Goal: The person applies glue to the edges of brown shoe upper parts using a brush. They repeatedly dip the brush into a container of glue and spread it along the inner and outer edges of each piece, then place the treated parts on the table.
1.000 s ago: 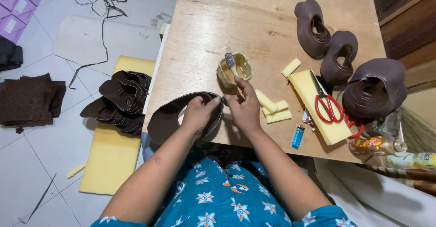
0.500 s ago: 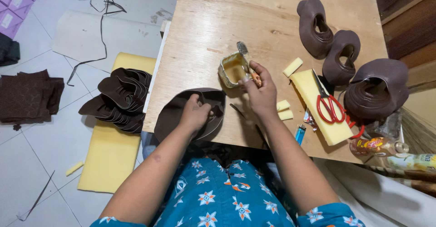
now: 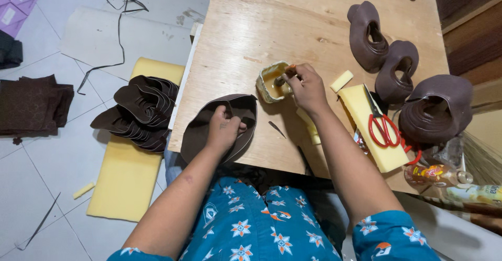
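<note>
— On the wooden desk (image 3: pixel 314 26), near its front edge, what does the left hand (image 3: pixel 224 129) have?

— It presses down on a curved brown leather piece (image 3: pixel 201 130) that lies flat and hangs a little over the edge. The fingers are curled into a fist-like grip on the piece's inner rim.

— And the right hand (image 3: pixel 307 86)?

— Its grip is pinched narrow round a small brush handle (image 3: pixel 286 74), whose tip sits in a little dented tin of yellowish glue (image 3: pixel 271 82). The tin stands just beyond the leather piece, close to it; I cannot tell whether they touch.

— What lies to the right?

— A yellow foam block (image 3: pixel 374 130) with red-handled scissors (image 3: pixel 383 128) on top, and a smaller foam scrap (image 3: pixel 341 80) just beside the hand. Past those stand three brown shoe uppers (image 3: pixel 389 67) in a row, the biggest nearest the desk's right edge. A thin dark sliver (image 3: pixel 277 129) rests on the wood between the two forearms.

— And off the desk?

— On the tiled floor, a stack of brown cut pieces (image 3: pixel 136 112) rests on a long yellow foam sheet (image 3: pixel 123 180), just left of the desk. Folded dark fabric (image 3: pixel 31 104) lies farther left, well apart.
</note>
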`<state>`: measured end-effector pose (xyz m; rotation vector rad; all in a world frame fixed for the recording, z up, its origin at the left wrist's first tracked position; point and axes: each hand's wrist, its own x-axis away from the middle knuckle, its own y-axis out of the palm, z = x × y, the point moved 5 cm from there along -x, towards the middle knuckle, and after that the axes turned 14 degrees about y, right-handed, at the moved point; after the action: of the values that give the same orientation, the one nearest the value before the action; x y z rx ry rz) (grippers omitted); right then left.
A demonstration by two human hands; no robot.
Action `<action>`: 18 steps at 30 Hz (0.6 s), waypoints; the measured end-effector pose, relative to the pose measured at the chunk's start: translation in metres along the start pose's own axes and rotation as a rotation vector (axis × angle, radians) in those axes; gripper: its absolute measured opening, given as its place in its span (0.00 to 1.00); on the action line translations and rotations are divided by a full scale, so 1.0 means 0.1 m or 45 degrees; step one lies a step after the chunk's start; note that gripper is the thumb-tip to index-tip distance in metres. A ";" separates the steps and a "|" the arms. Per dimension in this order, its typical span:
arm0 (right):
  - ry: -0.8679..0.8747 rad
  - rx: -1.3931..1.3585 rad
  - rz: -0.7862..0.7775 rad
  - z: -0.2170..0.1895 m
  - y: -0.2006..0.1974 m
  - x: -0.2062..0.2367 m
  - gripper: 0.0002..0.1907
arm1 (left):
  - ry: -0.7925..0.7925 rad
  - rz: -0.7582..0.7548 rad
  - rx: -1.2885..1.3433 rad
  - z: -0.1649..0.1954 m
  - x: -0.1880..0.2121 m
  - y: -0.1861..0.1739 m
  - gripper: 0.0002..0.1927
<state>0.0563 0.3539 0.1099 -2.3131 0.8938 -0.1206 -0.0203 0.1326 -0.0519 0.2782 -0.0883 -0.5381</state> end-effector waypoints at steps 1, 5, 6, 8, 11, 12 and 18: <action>-0.013 -0.007 -0.010 -0.03 0.01 0.01 0.08 | 0.014 -0.004 0.028 0.01 0.00 0.00 0.14; -0.132 -0.153 0.091 -0.21 -0.24 0.17 0.07 | 0.009 -0.007 0.125 0.07 0.01 0.01 0.11; -0.168 -0.105 0.081 -0.27 -0.28 0.22 0.07 | -0.010 -0.008 0.145 0.08 0.01 0.01 0.10; -0.094 -0.182 0.034 -0.33 -0.36 0.30 0.08 | -0.012 -0.021 0.007 0.12 0.00 -0.02 0.09; 0.060 -0.301 0.044 -0.34 -0.46 0.44 0.09 | -0.012 -0.043 -0.022 0.16 0.01 -0.02 0.08; -0.018 -0.175 0.135 -0.38 -0.52 0.50 0.10 | -0.010 -0.048 -0.007 0.18 0.01 -0.03 0.08; 0.362 -0.797 -0.222 -0.26 -0.24 0.71 0.09 | 0.028 -0.114 0.040 0.20 0.02 -0.03 0.08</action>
<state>0.1167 0.3088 0.1347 -3.0150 0.9640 -0.2824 -0.0237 0.1243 -0.0340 0.3196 -0.0635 -0.6232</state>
